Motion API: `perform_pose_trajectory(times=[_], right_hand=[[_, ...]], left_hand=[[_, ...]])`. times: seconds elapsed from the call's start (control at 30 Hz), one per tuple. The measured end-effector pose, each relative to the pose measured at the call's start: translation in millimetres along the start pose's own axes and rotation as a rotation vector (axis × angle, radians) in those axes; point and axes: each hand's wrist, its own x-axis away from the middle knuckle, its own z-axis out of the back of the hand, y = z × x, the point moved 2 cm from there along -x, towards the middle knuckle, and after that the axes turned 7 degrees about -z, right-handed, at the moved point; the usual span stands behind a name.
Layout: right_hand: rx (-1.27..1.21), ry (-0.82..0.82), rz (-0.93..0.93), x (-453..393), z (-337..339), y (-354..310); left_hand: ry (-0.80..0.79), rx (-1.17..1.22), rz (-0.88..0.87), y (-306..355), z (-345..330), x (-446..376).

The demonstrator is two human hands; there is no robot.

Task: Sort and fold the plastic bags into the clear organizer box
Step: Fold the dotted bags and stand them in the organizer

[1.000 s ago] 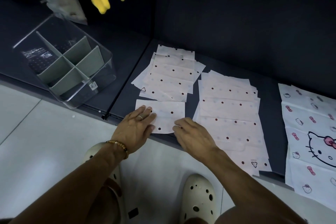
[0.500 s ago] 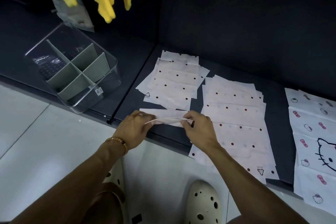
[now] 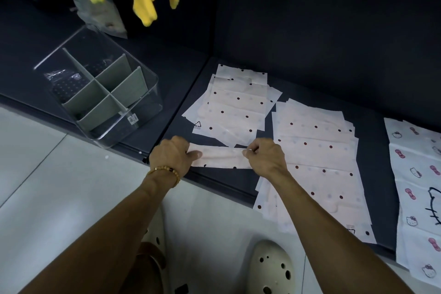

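step: folding polka-dot bag into a strip at near counter edge | hands: left hand and right hand pinch its ends | advice: align edges, press crease flat | target: clear organizer box far left

arms: bare, no sleeves | left wrist, behind the fingers: beaded bracelet, gold-brown | feet: cream clogs with round holes | legs: brown shorts
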Motion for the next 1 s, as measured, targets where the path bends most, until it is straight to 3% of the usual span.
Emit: perform_pose_trajectory(times=[0.17,0.3,0.4,0.47,0.63,0.7,0.77,0.83,0.9,1.0], right_hand=[[0.067,-0.002,0.012,-6,0,-3],[0.101,0.007,0.029,-7,-1,-6],[0.093,0.0,0.023,-8,-1,-5],[0.11,-0.025,0.021,-10,-1,-5],[0.181,0.004,0.01,-7,3,-5],[0.439,0.239,0.189,7,4,-11],[0.572,0.403,0.51,30,-11,-25],[0.494,0.236,0.717,54,-43,-36],[0.507,-0.043,0.681,66,-73,-34],[0.589,-0.058,0.639,59,-74,-15]], left_hand=[[-0.009,0.042,0.031,-1,0,-3],[0.16,0.069,-0.026,-3,1,6],[0.349,-0.052,-0.462,5,0,14],[0.377,-0.147,-0.758,5,-5,19],[0.274,-0.168,-0.81,-17,-13,19],[0.229,-0.142,-0.806,-21,-14,18],[0.185,-0.097,-0.794,-20,-13,18],[0.188,-0.082,-0.805,-19,-12,18],[0.178,-0.086,-0.818,-19,-11,20],[0.178,-0.055,-0.807,-22,-13,19]])
